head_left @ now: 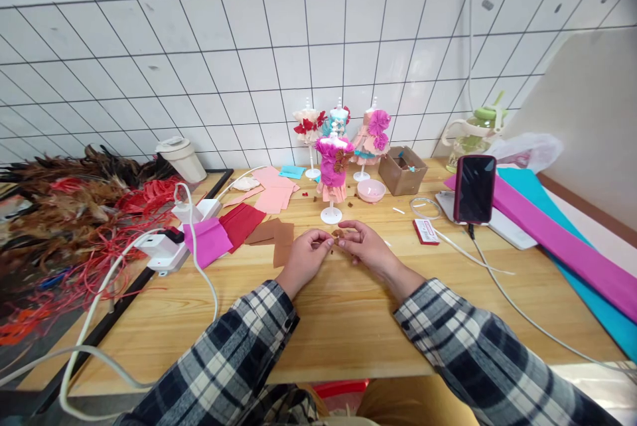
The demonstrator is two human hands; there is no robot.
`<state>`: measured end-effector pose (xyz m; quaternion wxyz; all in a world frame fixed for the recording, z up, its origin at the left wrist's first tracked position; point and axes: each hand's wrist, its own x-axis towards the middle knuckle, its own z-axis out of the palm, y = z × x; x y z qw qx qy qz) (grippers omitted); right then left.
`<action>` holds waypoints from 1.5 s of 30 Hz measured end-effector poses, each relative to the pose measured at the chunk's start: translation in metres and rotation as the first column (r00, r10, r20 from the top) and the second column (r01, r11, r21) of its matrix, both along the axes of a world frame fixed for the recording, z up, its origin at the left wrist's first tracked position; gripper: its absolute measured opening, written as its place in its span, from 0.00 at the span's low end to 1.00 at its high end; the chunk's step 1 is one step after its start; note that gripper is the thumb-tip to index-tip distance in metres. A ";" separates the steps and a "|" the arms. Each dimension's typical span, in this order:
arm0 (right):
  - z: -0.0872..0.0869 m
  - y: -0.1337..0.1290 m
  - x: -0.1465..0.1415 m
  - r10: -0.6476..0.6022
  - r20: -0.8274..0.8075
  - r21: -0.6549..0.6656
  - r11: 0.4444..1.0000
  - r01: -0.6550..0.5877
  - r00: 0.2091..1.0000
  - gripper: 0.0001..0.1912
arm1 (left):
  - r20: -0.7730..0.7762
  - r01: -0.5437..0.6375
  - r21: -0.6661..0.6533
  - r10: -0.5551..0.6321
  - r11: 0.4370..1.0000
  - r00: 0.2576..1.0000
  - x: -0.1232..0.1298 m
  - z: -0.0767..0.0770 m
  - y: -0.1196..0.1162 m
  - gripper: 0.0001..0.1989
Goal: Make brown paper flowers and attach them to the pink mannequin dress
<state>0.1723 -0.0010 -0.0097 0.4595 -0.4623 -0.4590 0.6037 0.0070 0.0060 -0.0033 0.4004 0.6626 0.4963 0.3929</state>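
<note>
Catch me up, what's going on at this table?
A person's left hand and right hand hold a small brown piece between them, above the wooden table. A mini dress form in magenta and pink stands just beyond, three more forms behind it. Brown sheets lie beside the left hand.

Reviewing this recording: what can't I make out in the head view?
Head view:
Brown piece: full shape, mostly covered by the left hand and right hand.
Blue dress form: lower part, behind the magenta dress form.
Red-and-white box: print, too small.
Red object: identity, partly hidden by the tabletop.
</note>
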 end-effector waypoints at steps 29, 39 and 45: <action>-0.002 0.003 0.003 0.118 0.185 0.029 0.992 -0.126 0.976 0.13 | -0.068 0.006 -0.026 -0.008 1.000 0.998 0.000 0.002 -0.001 0.11; -0.003 0.004 0.004 0.166 0.112 -0.019 0.986 -0.165 0.980 0.13 | 0.044 0.135 -0.054 -0.133 0.989 0.990 -0.002 0.003 -0.001 0.11; -0.004 0.004 0.003 0.176 0.173 -0.023 0.984 -0.175 0.969 0.11 | -0.046 0.132 0.000 -0.132 0.991 0.990 -0.002 -0.001 0.000 0.08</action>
